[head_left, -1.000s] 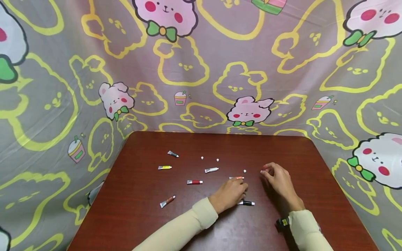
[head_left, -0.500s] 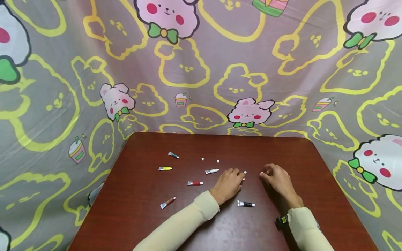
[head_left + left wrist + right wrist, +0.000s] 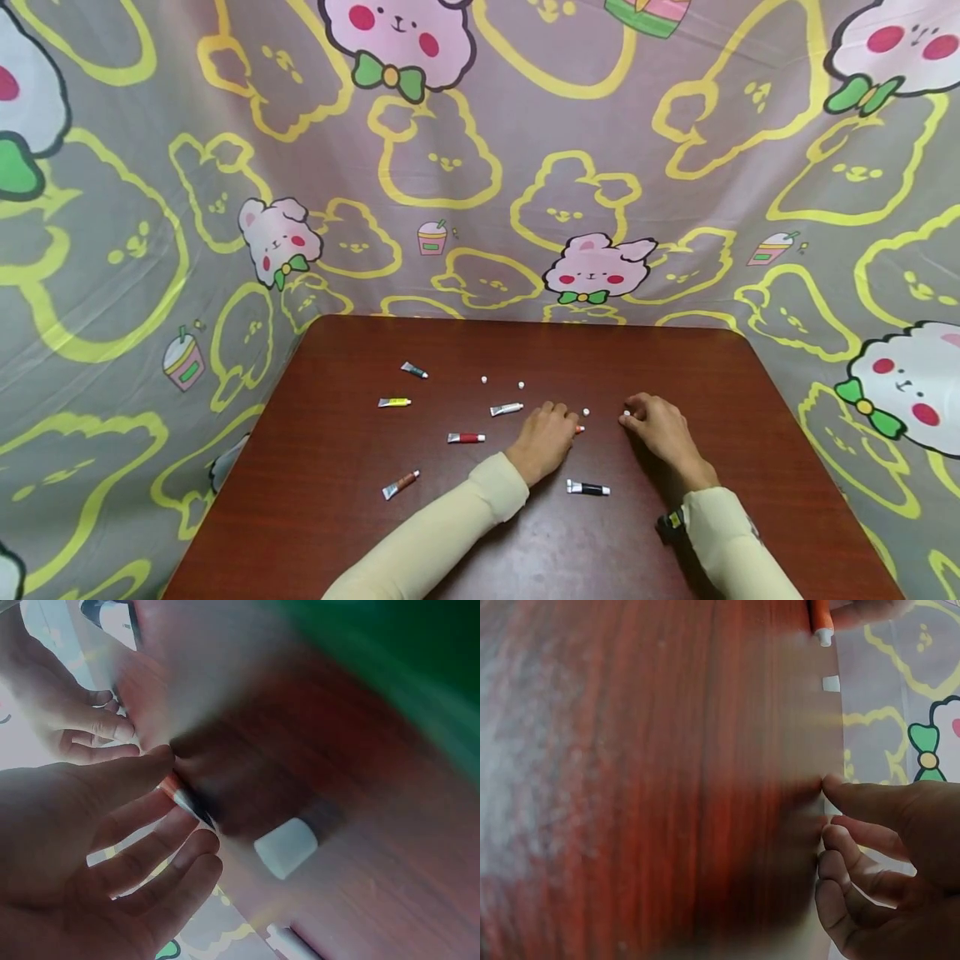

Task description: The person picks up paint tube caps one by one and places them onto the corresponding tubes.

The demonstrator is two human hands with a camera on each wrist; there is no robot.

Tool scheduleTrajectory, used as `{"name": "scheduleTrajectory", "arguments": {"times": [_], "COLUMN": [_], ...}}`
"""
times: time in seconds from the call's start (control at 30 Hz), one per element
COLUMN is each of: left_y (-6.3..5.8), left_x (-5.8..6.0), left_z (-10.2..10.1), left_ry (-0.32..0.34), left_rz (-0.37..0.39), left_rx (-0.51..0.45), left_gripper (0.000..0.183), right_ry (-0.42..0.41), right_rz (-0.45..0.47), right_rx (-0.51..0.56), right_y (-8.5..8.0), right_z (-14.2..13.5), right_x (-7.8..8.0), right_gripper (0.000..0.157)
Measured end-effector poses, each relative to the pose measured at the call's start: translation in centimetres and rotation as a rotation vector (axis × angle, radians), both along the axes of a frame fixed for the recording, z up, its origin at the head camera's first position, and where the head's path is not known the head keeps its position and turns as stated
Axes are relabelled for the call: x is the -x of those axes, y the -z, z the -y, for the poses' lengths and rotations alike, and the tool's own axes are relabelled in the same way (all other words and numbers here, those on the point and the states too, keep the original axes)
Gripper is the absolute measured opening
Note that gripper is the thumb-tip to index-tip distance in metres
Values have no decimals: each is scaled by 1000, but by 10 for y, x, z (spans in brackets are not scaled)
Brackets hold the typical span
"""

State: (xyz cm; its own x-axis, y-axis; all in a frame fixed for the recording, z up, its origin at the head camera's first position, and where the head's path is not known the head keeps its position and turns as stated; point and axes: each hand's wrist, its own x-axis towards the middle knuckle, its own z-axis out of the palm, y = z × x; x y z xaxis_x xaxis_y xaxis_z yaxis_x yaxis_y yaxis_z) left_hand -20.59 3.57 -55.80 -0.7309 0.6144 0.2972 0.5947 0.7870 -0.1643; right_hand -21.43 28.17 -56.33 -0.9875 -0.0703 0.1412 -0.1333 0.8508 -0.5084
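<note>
In the head view my left hand (image 3: 543, 442) is over an orange paint tube (image 3: 580, 429), covering most of it. The left wrist view has thumb and fingers pinching that orange tube (image 3: 171, 784); its white nozzle end pokes out in the right wrist view. My right hand (image 3: 663, 429) keeps a small white cap (image 3: 627, 413) at its thumb and fingertips, low over the table; in its own wrist view the fingers hide the cap. Another white cap (image 3: 586, 412) stands between the hands. Nearer the front lies a black paint tube (image 3: 588, 488).
Left of my left hand lie white (image 3: 506, 409), red (image 3: 467, 437), brown (image 3: 401, 484), yellow (image 3: 394, 402) and dark teal (image 3: 414, 370) paint tubes. Two loose white caps, one at the left (image 3: 483, 379), sit farther back. Patterned cloth (image 3: 480, 167) surrounds the wooden table (image 3: 480, 542).
My left hand has moved from beside the black tube, away from me and slightly left, onto the orange tube. The right hand stays at nearly the same place.
</note>
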Motion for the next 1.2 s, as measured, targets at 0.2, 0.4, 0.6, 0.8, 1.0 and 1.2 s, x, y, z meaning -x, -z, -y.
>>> {"name": "scheduleTrajectory", "arguments": {"times": [0.2, 0.4, 0.6, 0.8, 1.0, 1.2], "left_y": [-1, -2, -4, -9, -20, -30], "left_x": [1, 4, 6, 9, 10, 7], "left_z": [-3, -8, -9, -4, 4, 11], "left_ry": [-20, -36, -52, -19, 13, 73], "left_rz": [-9, 21, 17, -26, -61, -41], "left_rx": [19, 32, 45, -20, -59, -105], "left_gripper": [11, 11, 11, 14, 15, 12], "right_ry": [-4, 9, -15, -47, -32, -3], "right_rz": [-15, -26, -64, -155, -108, -98], "right_rx": [5, -1, 12, 33, 19, 15], "right_y": [3, 4, 6, 16, -7, -22], "right_z": [1, 2, 1, -6, 8, 19], "right_x": [2, 3, 3, 7, -5, -17], "right_gripper": [17, 8, 8, 14, 8, 7]}}
